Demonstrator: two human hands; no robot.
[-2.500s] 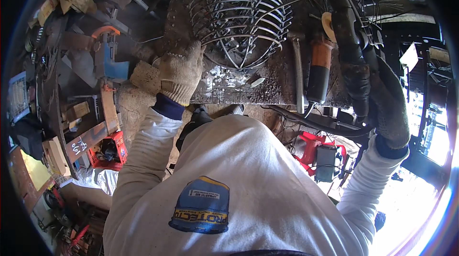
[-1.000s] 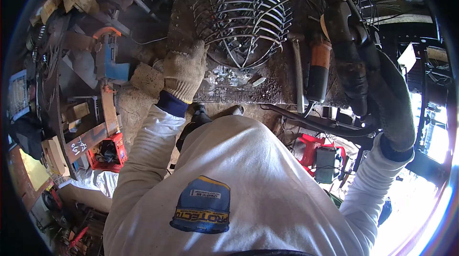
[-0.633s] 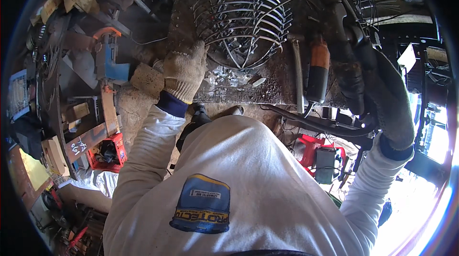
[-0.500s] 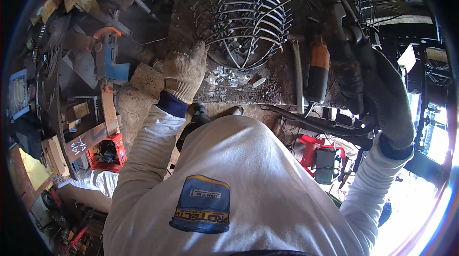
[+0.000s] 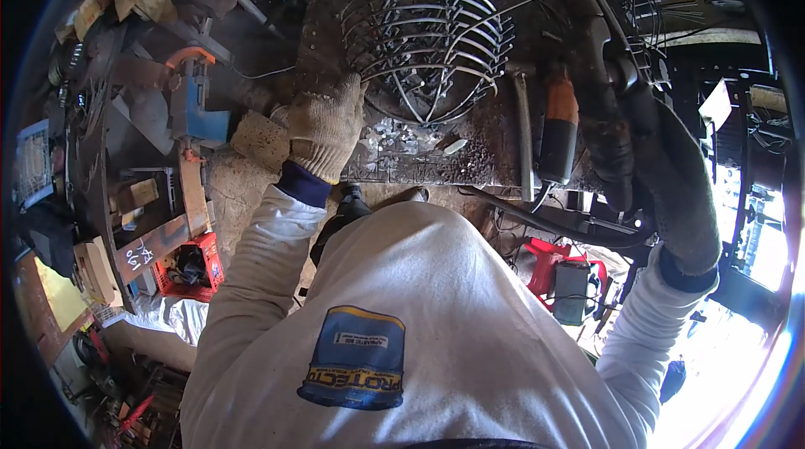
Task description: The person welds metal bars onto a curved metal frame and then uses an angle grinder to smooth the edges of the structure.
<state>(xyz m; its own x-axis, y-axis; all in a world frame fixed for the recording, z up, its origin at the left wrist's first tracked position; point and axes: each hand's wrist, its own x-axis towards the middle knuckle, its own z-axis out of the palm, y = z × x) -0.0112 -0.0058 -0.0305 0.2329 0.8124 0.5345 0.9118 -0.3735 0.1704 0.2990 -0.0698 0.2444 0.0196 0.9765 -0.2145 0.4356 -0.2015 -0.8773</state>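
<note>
A round cage of curved metal rods (image 5: 419, 38) lies on the dark worktable. At its near left rim my left hand (image 5: 325, 126), in a pale knitted glove, has its fingers closed around the edge. My right hand (image 5: 625, 114), in a dark, stained glove, grips a dark welding electrode holder (image 5: 579, 9) on the right side. From the holder's jaws a thin welding rod (image 5: 511, 10) slants down left over the cage. Whether its tip touches the metal I cannot tell.
An angle grinder (image 5: 560, 126) with an orange and black body and a hammer-like tool (image 5: 522, 134) lie right of the cage. A thick black cable (image 5: 553, 218) runs along the table's front edge. A blue clamp (image 5: 201, 118) stands at left; a red crate (image 5: 194, 269) sits lower.
My right hand and forearm have shifted slightly left, and the electrode holder and rod have moved a little downward. My left hand and the cage stay nearly still.
</note>
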